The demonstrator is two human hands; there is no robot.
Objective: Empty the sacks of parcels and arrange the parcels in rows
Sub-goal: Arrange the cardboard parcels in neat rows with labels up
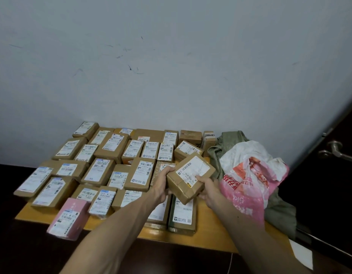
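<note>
Cardboard parcels line most of the table in rough rows. Left hand and right hand grip another box; slumped sacks beside them may hold more.

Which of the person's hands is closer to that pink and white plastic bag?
The right hand: it grips the near right edge of the held parcel, just beside the bag. The left hand grips the opposite side of the parcel, farther from the bag.

Label print on the parcels is too small to read. The pink bag hides much of the green sack.
</note>
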